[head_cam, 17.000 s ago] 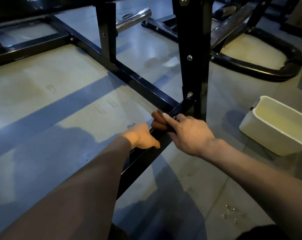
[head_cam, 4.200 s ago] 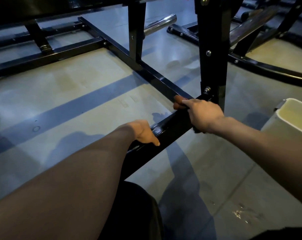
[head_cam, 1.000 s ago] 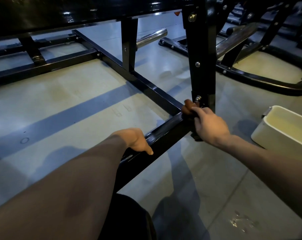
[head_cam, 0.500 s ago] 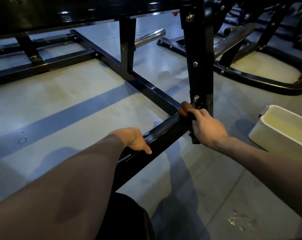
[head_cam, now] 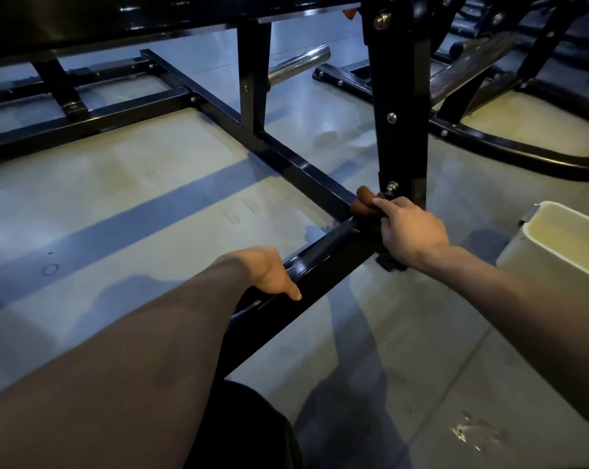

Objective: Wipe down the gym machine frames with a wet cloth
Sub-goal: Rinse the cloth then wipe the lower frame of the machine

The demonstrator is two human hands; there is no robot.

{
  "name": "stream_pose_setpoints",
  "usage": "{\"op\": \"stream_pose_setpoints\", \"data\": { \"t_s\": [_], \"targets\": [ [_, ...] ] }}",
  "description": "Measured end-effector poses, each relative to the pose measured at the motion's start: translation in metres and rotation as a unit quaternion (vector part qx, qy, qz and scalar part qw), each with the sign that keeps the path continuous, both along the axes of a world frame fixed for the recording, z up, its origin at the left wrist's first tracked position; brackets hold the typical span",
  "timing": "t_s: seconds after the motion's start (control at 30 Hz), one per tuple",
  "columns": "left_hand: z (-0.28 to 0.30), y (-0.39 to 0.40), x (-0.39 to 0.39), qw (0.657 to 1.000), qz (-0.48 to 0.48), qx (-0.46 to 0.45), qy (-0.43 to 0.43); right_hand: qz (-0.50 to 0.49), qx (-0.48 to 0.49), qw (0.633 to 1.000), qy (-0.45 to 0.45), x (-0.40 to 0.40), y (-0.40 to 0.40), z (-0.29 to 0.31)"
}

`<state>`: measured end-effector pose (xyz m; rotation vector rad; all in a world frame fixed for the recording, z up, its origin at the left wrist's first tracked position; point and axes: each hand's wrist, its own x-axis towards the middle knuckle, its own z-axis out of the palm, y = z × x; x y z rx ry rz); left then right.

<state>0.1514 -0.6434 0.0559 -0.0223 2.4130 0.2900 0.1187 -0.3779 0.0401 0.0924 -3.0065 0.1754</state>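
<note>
A black steel machine frame (head_cam: 296,167) runs low across the floor, with an upright post (head_cam: 399,96) bolted at the corner. My right hand (head_cam: 409,231) grips a folded brown cloth (head_cam: 363,202) and presses it on the frame joint at the foot of that post. Most of the cloth is hidden under my fingers. My left hand (head_cam: 272,274) holds the near crossbar (head_cam: 320,265), fingers curled over its top, thumb on the near face.
A white plastic bucket (head_cam: 536,247) with water stands on the floor at the right. A chrome bar (head_cam: 298,64) pokes out behind the frame. Another machine's curved black base (head_cam: 523,157) lies at the back right. Water drops (head_cam: 472,431) spot the concrete.
My right hand and the cloth have stayed at the corner joint, shifting only slightly. The left hand keeps its hold on the crossbar.
</note>
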Motion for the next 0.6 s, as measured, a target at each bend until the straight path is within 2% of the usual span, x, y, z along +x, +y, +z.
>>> {"op": "stream_pose_setpoints", "data": {
  "t_s": [0.1, 0.2, 0.27, 0.33, 0.43, 0.5, 0.6],
  "targets": [
    [-0.002, -0.001, -0.002, 1.000, -0.007, -0.005, 0.010, 0.066, 0.009, 0.997, -0.033, 0.024, -0.043, 0.003],
    [-0.007, -0.001, 0.000, 1.000, -0.013, -0.013, 0.025, 0.241, 0.019, 0.969, -0.055, 0.058, -0.076, 0.002],
    [-0.006, -0.001, 0.001, 1.000, -0.011, -0.002, 0.024, 0.316, 0.027, 0.948, -0.033, 0.046, -0.064, 0.005],
    [-0.002, 0.000, 0.002, 0.999, -0.018, 0.005, 0.027, 0.293, 0.022, 0.956, -0.024, 0.017, -0.038, 0.008],
    [-0.002, -0.002, 0.000, 0.999, -0.023, 0.005, 0.025, 0.115, 0.057, 0.991, -0.040, -0.022, -0.005, 0.015],
    [-0.004, -0.003, -0.001, 1.000, -0.025, 0.002, 0.019, 0.042, 0.074, 0.994, -0.065, -0.029, -0.011, 0.017],
    [-0.004, -0.005, 0.000, 0.999, -0.033, -0.003, 0.022, 0.102, 0.083, 0.989, -0.072, -0.013, -0.046, 0.026]
  ]
}}
